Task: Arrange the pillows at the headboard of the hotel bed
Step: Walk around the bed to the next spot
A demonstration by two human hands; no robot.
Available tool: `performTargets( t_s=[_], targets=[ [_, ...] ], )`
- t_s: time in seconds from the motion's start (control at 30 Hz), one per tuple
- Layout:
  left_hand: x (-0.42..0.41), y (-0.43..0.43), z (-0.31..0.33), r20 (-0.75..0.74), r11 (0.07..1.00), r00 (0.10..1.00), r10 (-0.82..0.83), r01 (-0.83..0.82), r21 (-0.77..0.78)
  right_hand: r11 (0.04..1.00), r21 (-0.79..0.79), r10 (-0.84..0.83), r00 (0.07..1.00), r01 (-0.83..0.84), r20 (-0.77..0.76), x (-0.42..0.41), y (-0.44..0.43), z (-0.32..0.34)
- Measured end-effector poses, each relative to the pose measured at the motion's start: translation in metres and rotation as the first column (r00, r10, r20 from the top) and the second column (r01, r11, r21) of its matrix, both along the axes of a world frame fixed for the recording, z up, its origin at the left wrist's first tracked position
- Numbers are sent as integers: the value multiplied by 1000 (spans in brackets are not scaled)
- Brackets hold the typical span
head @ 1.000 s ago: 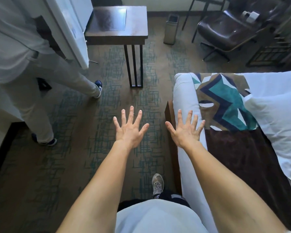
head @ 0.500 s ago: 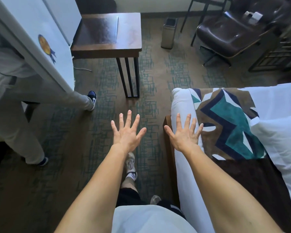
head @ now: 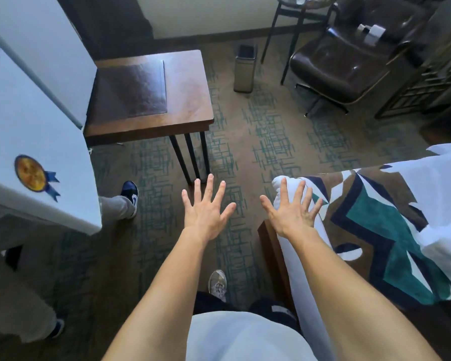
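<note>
Hovering empty, fingers fully spread: left hand (head: 206, 212), right hand (head: 290, 214). White pillow (head: 445, 199) at 3 o'clock looks soft and light — probably grab it by 2 corners.

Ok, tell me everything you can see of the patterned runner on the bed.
The patterned runner is a flat band of cloth laid across the bed near its corner. It has angular shapes in teal, navy, brown and white. It lies smooth and reaches the bed's rounded white edge. White bedding, perhaps a pillow, overlaps its right side in the picture. The right hand, fingers spread, shows over its near edge; I cannot tell whether it touches.
</note>
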State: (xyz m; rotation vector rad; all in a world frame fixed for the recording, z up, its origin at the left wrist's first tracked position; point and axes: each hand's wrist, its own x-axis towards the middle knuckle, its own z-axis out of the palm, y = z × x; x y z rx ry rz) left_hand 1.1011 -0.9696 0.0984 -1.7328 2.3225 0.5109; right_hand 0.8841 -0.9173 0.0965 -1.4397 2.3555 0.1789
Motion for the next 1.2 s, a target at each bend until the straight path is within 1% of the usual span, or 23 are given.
performTargets(
  t_s=[0.2, 0.47, 0.8, 1.0, 1.2],
  targets=[
    [-23, -82, -4, -18, 997, 997, -80, 80, -18, 998, 11, -55, 998, 55, 17, -10, -70, 1],
    [-90, -186, -16, -7, 989, 990, -144, 144, -14, 994, 43, -100, 995, 98, 26, -67, -167, -10],
    [-221, -327, -4, 8, 973, 976, -220, 220, -67, 983, 16, -183, 982, 183, 50, -189, -291, -7],
    [-301, -387, -1, 21, 941, 944, -329, 330, -71, 958, 32, -285, 958, 284, 41, -261, -333, -6],
    [-391, -444, -9, 12, 872, 873, -487, 487, -55, 898, 47, -438, 899, 437, 21, -331, -357, -15]
  ],
)
